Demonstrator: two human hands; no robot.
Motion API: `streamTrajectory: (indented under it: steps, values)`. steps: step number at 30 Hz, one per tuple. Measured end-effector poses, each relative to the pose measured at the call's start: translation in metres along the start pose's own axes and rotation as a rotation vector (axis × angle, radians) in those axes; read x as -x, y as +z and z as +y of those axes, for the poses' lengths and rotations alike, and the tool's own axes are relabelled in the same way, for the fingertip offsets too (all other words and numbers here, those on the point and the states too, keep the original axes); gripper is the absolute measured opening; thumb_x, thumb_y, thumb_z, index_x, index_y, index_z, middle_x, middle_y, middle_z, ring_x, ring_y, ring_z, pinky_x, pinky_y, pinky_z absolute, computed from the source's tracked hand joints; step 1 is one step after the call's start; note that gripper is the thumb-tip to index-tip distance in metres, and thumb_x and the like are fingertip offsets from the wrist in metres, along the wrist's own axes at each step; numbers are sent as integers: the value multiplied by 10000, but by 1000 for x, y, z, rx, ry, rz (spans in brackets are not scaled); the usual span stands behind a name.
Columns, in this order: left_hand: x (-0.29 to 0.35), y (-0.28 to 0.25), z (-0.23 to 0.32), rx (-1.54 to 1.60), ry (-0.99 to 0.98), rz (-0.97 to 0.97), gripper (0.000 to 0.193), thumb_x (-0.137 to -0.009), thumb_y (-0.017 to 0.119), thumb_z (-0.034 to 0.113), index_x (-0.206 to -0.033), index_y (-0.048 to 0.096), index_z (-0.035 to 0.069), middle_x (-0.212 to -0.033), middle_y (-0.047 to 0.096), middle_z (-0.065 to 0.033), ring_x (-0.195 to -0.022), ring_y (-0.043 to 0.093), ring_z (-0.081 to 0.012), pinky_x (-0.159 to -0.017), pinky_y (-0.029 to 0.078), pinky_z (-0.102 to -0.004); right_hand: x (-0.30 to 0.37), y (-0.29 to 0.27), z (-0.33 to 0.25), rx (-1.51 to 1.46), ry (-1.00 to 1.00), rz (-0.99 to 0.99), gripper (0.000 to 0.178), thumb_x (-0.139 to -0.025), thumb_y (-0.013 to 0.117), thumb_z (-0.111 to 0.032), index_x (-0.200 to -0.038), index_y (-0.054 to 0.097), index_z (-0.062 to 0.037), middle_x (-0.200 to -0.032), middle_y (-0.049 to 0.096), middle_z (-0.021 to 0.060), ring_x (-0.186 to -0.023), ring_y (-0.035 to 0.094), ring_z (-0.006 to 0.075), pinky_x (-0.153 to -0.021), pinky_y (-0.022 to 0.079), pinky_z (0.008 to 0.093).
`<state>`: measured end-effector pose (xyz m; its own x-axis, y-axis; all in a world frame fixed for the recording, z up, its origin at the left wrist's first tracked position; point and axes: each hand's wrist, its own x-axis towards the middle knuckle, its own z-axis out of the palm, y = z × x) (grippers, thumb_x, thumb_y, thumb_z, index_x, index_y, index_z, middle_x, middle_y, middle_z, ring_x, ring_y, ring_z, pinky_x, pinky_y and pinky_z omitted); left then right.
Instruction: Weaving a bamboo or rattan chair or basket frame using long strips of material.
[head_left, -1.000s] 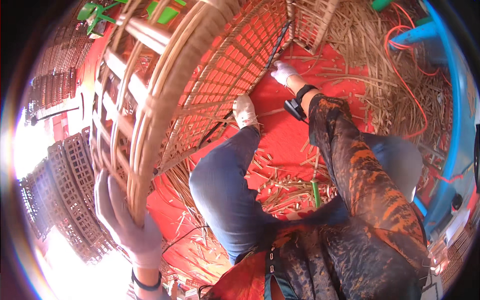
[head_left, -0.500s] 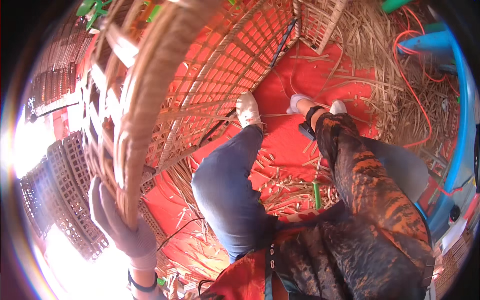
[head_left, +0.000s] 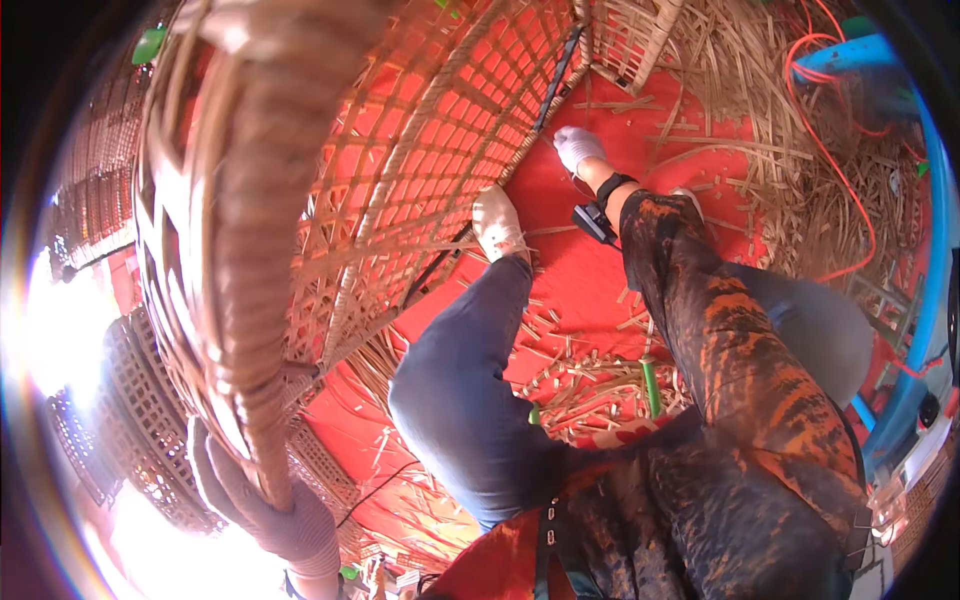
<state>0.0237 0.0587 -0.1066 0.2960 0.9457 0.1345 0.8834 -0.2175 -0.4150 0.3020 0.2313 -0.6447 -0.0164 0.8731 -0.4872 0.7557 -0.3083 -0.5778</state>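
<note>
A large woven wicker basket [head_left: 250,300] fills the left and upper middle, its thick wrapped rim close in front of me and its open lattice sloping down to the floor. My left hand [head_left: 268,508], in a pale knit glove, is wrapped round the lower end of that rim. Beyond my knees, my gloved right hand [head_left: 577,148] is closed, just right of the basket's far lower edge and apart from it. What its fingers hold, if anything, is too small to make out. A black device [head_left: 596,222] is strapped to that wrist.
Loose cane strips [head_left: 790,170] lie heaped at the far right, beside an orange cord [head_left: 838,150] and a blue curved frame [head_left: 935,230]. Scraps litter the red floor [head_left: 590,290] round my shoes. More woven pieces [head_left: 150,400] stand at the left, near strong glare.
My right hand has moved left and farther away, toward the basket's lower edge, and closed up. The basket rim has shifted slightly left and nearer, with my left hand still on it.
</note>
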Motion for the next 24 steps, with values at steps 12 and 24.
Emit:
streamTrajectory:
  steps: [12,24]
  values:
    - [-10,37,-40,-171,-329,69,735,-661,435,-83,-1390,397,9,-1378,455,-170,-1289,445,-332,-1100,307,-395,-9,38,10,191,-44,215,278,-831,576,-202,-1062,574,-48,-1081,609,182,-967,623,372,-824,517,467]
    - [-36,41,-32,415,-615,41,924,-572,308,-169,-1471,293,45,-1495,335,-146,-1413,273,-242,-1179,198,-371,6,52,17,-129,97,11,324,-928,484,-378,-1078,627,-129,-1053,663,156,-972,629,353,-826,484,464]
